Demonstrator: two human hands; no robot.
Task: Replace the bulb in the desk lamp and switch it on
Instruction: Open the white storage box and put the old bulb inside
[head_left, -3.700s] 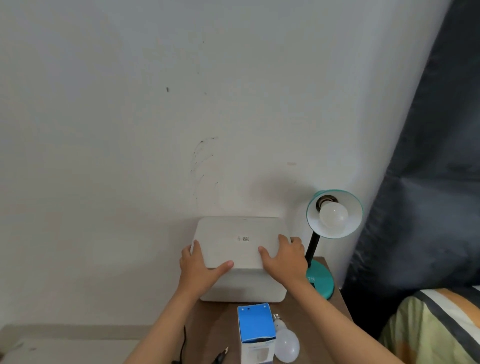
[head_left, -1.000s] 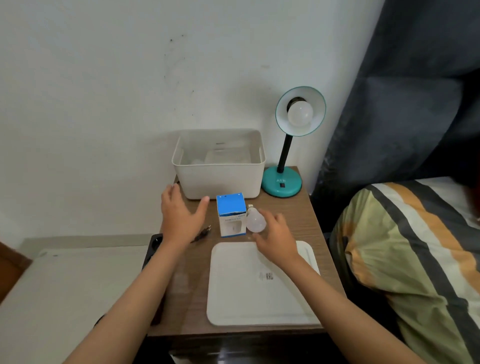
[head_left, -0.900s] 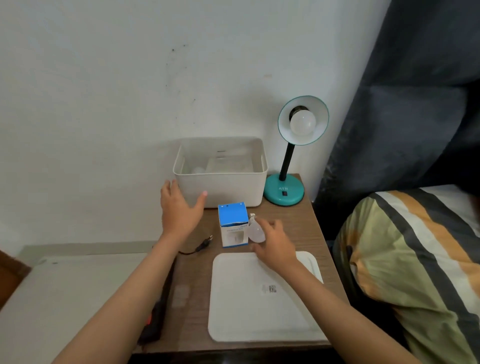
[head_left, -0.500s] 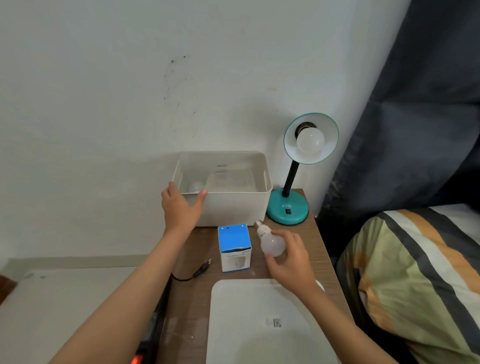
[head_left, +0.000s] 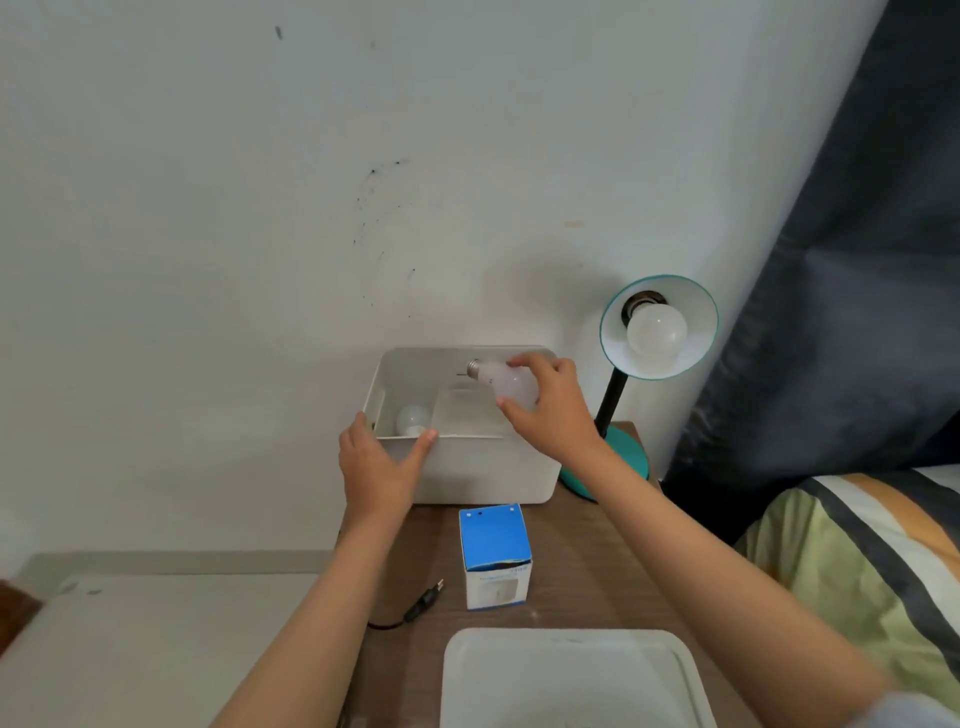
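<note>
A teal desk lamp (head_left: 657, 327) stands at the back right of the wooden nightstand, with a white bulb (head_left: 655, 332) screwed into its shade. My right hand (head_left: 550, 410) holds a second white bulb (head_left: 506, 382) over the open white storage box (head_left: 483, 475), its metal base pointing left. My left hand (head_left: 376, 467) grips the box's front left rim. Another bulb (head_left: 412, 418) lies inside the box at the left. A blue and white bulb carton (head_left: 495, 556) stands in front of the box.
The box's white lid (head_left: 566, 680) lies flat at the near edge of the nightstand (head_left: 576, 561). A black plug and cord (head_left: 423, 605) lie left of the carton. A dark curtain (head_left: 841, 260) hangs at the right, above striped bedding (head_left: 857, 561).
My right hand picked the loose bulb up from beside the carton and carried it up over the open box. My left hand moved onto the box's rim. The view tilted upward.
</note>
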